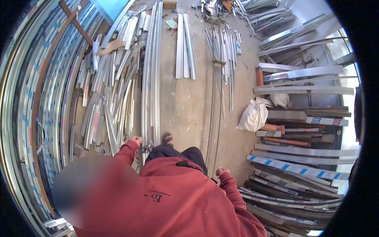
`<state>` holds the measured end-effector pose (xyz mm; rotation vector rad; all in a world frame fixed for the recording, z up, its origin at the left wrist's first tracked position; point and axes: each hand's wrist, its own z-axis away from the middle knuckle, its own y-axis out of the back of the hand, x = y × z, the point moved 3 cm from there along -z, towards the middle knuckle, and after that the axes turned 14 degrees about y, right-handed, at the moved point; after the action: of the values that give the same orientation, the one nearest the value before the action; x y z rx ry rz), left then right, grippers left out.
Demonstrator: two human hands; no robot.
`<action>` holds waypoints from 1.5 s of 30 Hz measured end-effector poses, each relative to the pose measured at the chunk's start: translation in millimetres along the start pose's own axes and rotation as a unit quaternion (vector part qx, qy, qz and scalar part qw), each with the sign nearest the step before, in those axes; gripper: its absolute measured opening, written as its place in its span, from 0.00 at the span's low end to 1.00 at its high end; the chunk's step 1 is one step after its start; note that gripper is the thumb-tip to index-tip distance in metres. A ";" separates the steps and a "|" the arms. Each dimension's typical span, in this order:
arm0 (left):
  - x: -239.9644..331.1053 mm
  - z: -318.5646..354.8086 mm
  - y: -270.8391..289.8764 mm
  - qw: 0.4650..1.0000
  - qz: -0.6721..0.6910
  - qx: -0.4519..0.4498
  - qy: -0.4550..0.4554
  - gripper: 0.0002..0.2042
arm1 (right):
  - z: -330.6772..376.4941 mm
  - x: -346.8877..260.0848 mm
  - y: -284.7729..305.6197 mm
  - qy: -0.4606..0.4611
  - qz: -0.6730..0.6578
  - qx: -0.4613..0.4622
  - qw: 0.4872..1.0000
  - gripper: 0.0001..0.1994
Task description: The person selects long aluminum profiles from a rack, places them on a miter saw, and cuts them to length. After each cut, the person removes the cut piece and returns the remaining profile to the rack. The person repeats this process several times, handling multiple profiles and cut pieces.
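My left hand (136, 140) is held out at my left side with its fingers curled in, and nothing shows sticking out of it. It is above the floor, near the lower ends of long silver metal profiles (150, 79); a gap or contact is hard to judge. Low at my right side, my right hand (222, 171) is loosely closed, with nothing visible in it. Beside it, two long thin dark rails (215, 118) run along the floor. One foot in a dark sandal (167, 139) shows ahead of me.
Racked profiles (59, 118) line the left wall, with loose offcuts (114, 91) piled beside them. Shorter profiles (183, 47) lie ahead. On the right are stacked bars (300, 166) and a white sack (253, 115). Tools (215, 8) lie at the far end.
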<state>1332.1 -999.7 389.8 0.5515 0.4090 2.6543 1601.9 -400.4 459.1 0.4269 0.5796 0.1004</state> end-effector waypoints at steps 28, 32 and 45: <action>612.2 -492.7 -194.6 0.984 0.178 -0.013 0.017 0.35 | -821.1 -602.6 -119.5 0.209 0.109 -0.022 0.972 0.35; 637.0 -597.6 -219.2 0.998 0.000 0.061 0.004 0.35 | -921.6 -575.5 -173.4 0.191 0.159 0.009 0.969 0.40; 635.4 -751.8 -282.9 0.993 0.106 0.006 0.047 0.34 | -986.1 -562.6 -262.8 0.215 0.153 0.034 0.964 0.41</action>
<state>561.6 -624.7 -171.3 0.5000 0.4158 2.8910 582.7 -399.9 -105.9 0.5639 0.9436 0.4792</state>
